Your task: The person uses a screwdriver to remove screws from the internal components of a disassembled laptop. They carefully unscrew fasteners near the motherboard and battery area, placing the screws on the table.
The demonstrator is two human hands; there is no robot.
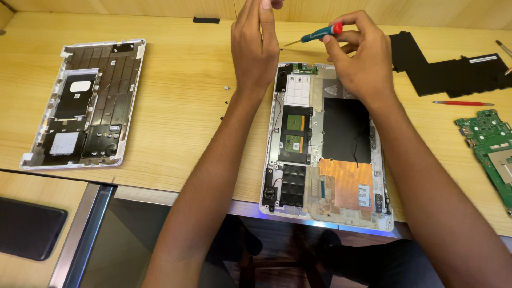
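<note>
2 hands work above the opened laptop point(325, 144): right hand point(362, 64) pinches a screwdriver point(319, 35), tip aimed 9 o'clock; left hand point(255, 50) w/ fingers closed, contents can't tell.

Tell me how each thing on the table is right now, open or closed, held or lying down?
Opened laptop base: cover off, insides showing.
Removed cover: lying inside up, apart.
Screwdriver: held in right hand, lifted.
Left hand: raised, fingertips out of view.
Green circuit board: lying loose.
Black battery pack: taken out, lying flat.
Red tool: lying untouched.
</note>
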